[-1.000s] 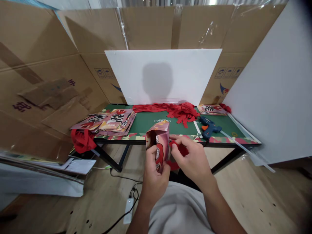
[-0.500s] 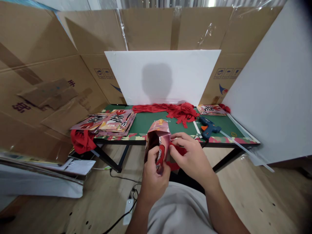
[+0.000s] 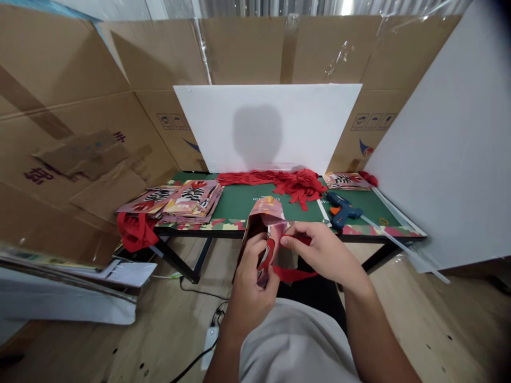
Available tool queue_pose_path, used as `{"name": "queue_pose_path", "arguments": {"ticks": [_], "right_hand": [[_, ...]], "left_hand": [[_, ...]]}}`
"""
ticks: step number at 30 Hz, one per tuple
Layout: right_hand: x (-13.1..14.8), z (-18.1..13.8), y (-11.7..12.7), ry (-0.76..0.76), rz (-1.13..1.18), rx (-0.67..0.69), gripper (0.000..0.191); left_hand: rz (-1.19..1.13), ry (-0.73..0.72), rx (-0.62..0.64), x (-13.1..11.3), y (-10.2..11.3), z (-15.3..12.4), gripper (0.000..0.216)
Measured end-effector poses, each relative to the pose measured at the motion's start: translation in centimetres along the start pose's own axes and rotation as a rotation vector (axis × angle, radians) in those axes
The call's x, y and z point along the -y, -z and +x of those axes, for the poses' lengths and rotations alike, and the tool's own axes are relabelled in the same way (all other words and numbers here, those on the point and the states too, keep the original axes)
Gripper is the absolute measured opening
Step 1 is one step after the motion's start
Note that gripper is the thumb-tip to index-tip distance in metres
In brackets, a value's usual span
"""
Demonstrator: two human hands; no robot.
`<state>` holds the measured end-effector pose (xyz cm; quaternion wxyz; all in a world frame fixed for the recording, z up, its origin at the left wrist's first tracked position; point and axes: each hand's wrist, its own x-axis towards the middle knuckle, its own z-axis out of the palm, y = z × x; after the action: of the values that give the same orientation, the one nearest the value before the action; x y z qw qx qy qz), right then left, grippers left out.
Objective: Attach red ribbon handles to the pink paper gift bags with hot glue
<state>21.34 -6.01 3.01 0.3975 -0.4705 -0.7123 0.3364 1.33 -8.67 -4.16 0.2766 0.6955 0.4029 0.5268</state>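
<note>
pink bag [image 3: 273, 238], one, between two hands [image 3: 255, 284]; one glue gun [image 3: 341, 210] beyond

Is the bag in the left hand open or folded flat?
Open: the bag in the left hand has its walls spread apart, the dark inside showing.

this looks like a small makeshift craft workshop: tall brown corrugated cardboard walls [image 3: 247, 50] close in a long green-topped table with black metal legs [image 3: 239, 205], which carries a dark blue pistol-shaped glue gun [image 3: 341, 211], a neat stack of pink zebra-printed flat bags [image 3: 194, 199] and a loose heap of red fabric-like strips [image 3: 300, 184].
</note>
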Motion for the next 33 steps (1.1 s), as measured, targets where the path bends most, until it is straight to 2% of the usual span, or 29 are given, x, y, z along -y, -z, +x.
{"name": "queue_pose_path", "arguments": {"ticks": [1,3,5,8,11,14,16,18,22,26,33], "right_hand": [[-0.4,0.1,-0.3,-0.019,0.091,-0.028,0.022],[-1.1,0.2,-0.9,-0.062,0.274,-0.067,0.035],[-1.9,0.4,-1.6,-0.106,0.399,-0.075,0.049],[-2.8,0.5,-2.6,-0.099,0.487,-0.119,0.054],[-3.4,0.3,-3.3,0.001,0.497,-0.235,0.048],[-3.8,-0.4,-3.9,0.126,0.374,-0.319,0.026],[-4.0,-0.9,-4.2,0.147,0.327,-0.352,0.015],[-4.2,-1.1,-4.6,0.101,0.422,-0.377,0.016],[-5.0,-0.8,-5.1,0.042,0.716,-0.416,0.034],[-6.7,0.0,-5.1,-0.024,0.828,-0.405,0.045],[-9.9,2.0,-6.4,-0.145,1.048,-0.417,0.056]], "left_hand": [[0.052,-0.070,-0.020,-0.1,0.1,0.1,0.049],[0.150,-0.161,-0.041,-0.3,0.3,0.3,0.049],[0.197,-0.199,-0.028,-0.4,0.5,0.4,0.052],[0.212,-0.239,0.003,-0.4,0.6,0.4,0.055],[0.256,-0.259,0.025,-0.5,0.8,0.5,0.056],[0.349,-0.276,-0.002,-0.8,0.9,0.5,0.057],[0.407,-0.289,-0.021,-0.9,0.9,0.4,0.059],[0.459,-0.309,-0.022,-1.1,0.8,0.3,0.060],[0.576,-0.428,0.003,-1.1,0.6,0.5,0.057],[0.691,-0.526,0.049,-1.0,0.5,1.5,0.051],[0.791,-0.587,0.169,0.5,0.7,4.1,0.052]]}}
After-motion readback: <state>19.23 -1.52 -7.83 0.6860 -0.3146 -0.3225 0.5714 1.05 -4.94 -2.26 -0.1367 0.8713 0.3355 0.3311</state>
